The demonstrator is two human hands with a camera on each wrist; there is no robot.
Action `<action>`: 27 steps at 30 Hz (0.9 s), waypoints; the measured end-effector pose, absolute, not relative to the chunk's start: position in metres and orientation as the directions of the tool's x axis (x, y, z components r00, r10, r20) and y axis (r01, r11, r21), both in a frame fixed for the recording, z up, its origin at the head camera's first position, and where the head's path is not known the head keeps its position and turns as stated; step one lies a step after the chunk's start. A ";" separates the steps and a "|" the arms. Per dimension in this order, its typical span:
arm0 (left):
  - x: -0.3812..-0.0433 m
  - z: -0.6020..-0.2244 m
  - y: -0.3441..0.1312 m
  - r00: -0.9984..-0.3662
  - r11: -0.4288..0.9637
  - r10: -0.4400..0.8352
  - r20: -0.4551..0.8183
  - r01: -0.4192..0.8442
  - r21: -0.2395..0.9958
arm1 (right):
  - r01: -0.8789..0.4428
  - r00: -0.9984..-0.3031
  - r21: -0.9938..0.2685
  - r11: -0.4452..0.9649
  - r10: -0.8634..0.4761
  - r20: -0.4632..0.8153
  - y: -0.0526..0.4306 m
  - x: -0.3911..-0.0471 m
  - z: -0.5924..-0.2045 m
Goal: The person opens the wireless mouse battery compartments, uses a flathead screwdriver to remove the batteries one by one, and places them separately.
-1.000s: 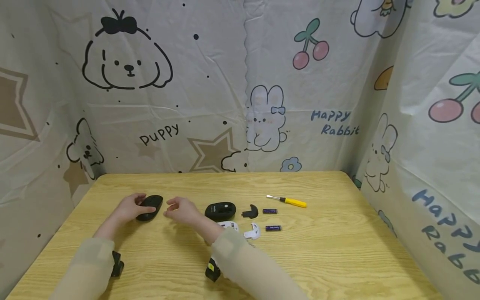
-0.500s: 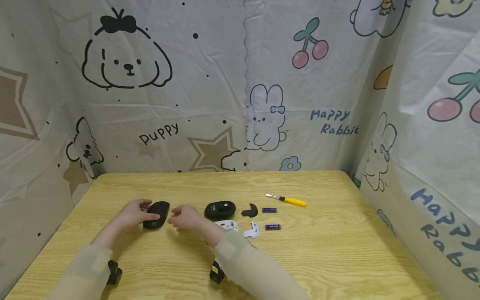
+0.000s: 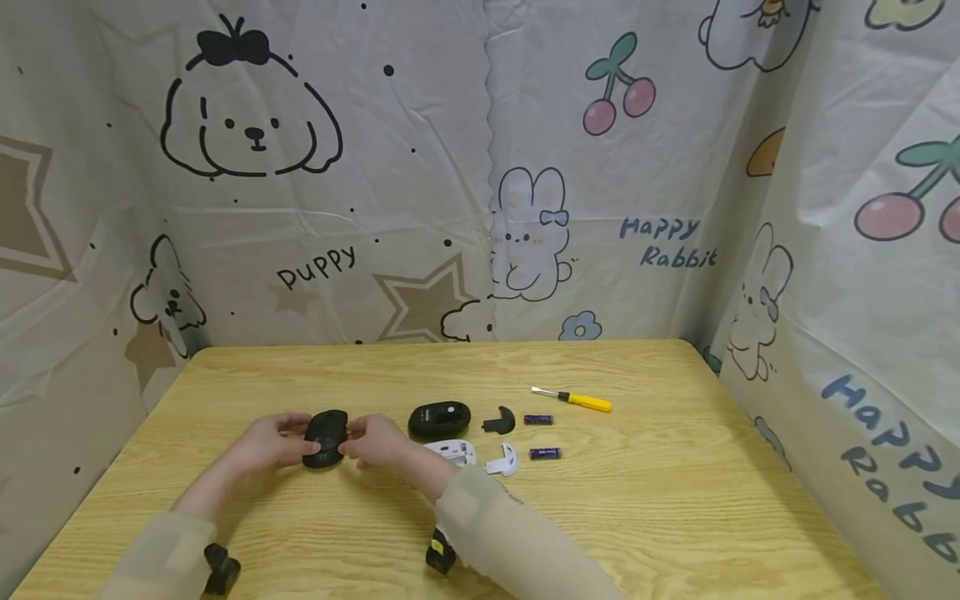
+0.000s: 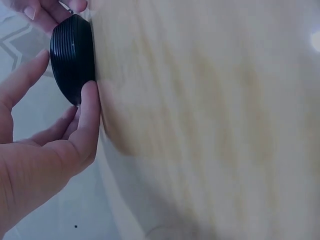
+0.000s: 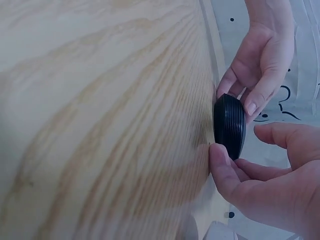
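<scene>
A black computer mouse [image 3: 326, 439] is held between both hands at the left of the table, its top facing up in the head view. My left hand [image 3: 262, 442] grips its left side with thumb and fingers. On the opposite side, my right hand [image 3: 378, 440] has its thumb and fingertips against the edge. The ribbed side of the mouse [image 4: 72, 59] shows in the left wrist view, and the right wrist view has the mouse [image 5: 230, 125] between the two hands. Its underside is hidden.
Right of the hands lie a second black mouse [image 3: 439, 421] and a white mouse [image 3: 456, 452] partly behind the right arm. Beyond are a black cover [image 3: 506, 421], a white cover [image 3: 506, 461], two batteries [image 3: 538, 420] and a yellow-handled screwdriver [image 3: 587, 402].
My left hand has brought the black mouse right and toward me, turning it more upright in the head view. My right hand, apart from it before, now touches its right side.
</scene>
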State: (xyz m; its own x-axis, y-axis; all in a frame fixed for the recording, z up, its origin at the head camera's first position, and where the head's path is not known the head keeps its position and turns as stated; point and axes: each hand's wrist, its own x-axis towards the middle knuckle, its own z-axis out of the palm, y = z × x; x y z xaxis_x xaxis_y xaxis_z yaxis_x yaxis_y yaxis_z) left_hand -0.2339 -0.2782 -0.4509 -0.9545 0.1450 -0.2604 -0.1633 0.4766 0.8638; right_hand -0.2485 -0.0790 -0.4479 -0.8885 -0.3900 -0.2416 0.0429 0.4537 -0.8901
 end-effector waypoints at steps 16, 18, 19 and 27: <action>-0.215 -0.437 -0.258 -0.976 0.400 0.109 -0.187 -0.130 0.907 | 0.022 -0.918 -0.956 0.294 -0.374 -0.136 -0.058 -0.240 -0.435; -0.213 -0.433 -0.254 -0.979 0.400 0.102 -0.179 -0.125 0.908 | 0.034 -0.916 -0.964 0.265 -0.377 -0.136 -0.054 -0.238 -0.431; -0.212 -0.431 -0.252 -0.979 0.396 0.100 -0.176 -0.123 0.910 | 0.036 -0.916 -0.965 0.260 -0.378 -0.136 -0.052 -0.238 -0.429; -0.208 -0.418 -0.238 -0.986 0.324 0.087 -0.145 -0.110 0.940 | -0.011 -0.905 -0.960 0.279 -0.411 -0.109 -0.033 -0.239 -0.417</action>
State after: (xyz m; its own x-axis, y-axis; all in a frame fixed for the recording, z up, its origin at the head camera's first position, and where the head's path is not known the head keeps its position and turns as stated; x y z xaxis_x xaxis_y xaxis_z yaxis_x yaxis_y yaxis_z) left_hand -0.2075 -0.2385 -0.4180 -0.9855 0.0870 -0.1454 -0.1101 0.3238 0.9397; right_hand -0.2390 -0.0330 -0.4173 -0.9049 -0.4114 -0.1092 -0.0109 0.2788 -0.9603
